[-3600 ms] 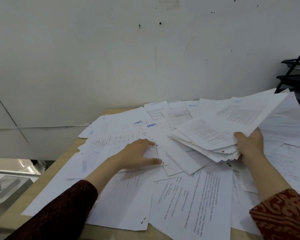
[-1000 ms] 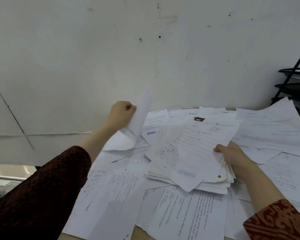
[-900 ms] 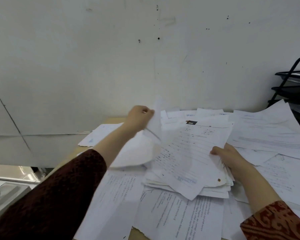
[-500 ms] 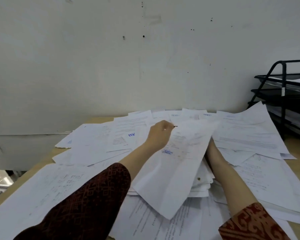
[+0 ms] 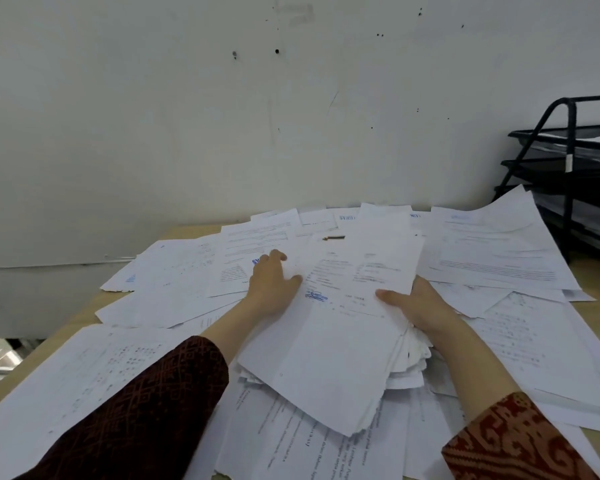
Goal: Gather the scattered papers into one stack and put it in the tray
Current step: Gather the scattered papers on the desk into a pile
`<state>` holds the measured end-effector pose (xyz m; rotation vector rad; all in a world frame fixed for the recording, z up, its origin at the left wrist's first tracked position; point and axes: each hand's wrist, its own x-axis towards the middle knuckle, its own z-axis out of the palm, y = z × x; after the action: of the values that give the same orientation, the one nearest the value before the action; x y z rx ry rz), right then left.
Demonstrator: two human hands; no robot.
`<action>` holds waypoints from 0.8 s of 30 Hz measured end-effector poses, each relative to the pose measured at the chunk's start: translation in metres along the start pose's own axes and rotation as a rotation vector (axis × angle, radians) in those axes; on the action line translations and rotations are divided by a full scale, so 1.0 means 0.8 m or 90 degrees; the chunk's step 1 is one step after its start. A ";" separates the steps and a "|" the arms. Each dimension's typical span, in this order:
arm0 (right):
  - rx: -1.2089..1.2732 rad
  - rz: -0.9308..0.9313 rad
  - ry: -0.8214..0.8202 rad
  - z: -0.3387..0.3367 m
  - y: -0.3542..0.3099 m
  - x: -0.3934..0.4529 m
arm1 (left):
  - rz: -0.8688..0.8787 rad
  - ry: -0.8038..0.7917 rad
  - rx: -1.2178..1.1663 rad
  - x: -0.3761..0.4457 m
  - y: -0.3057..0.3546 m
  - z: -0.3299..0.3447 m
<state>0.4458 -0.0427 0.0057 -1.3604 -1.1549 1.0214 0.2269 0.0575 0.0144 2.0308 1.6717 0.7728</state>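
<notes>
We see a stack of papers lying mid-table on top of loose sheets that cover most of the table. Our right hand grips the stack's right edge, thumb on top and fingers curled under it. Our left hand rests flat on sheets at the stack's left edge, fingers straight and spread. A small dark clip lies on the papers behind the stack. The black tray rack stands at the table's far right corner, apart from the stack.
</notes>
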 end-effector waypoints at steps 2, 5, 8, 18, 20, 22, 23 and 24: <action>0.029 -0.044 -0.007 0.001 -0.005 -0.003 | -0.048 -0.001 -0.124 0.003 0.001 -0.008; 0.055 -0.110 -0.010 0.005 -0.015 -0.007 | -0.079 0.037 -0.279 0.002 0.007 -0.026; 0.089 -0.153 0.020 0.010 -0.025 -0.012 | -0.109 0.102 -0.391 0.001 0.014 -0.053; 0.128 -0.241 0.098 0.011 -0.080 -0.029 | 0.133 0.055 -0.563 -0.051 0.048 -0.124; 0.131 -0.252 0.129 0.012 -0.104 -0.027 | 0.172 0.078 -0.577 -0.058 0.059 -0.136; 0.138 -0.259 0.150 0.012 -0.132 -0.024 | 0.201 0.100 -0.587 -0.061 0.066 -0.144; 0.133 -0.269 0.150 0.012 -0.145 -0.025 | 0.216 0.109 -0.595 -0.064 0.070 -0.146; 0.121 -0.283 0.143 0.011 -0.157 -0.026 | 0.224 0.116 -0.610 -0.067 0.073 -0.149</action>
<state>0.4199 -0.0614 0.1292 -0.9796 -1.0947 0.6221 0.1880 -0.0116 0.1332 1.5542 0.7260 1.5385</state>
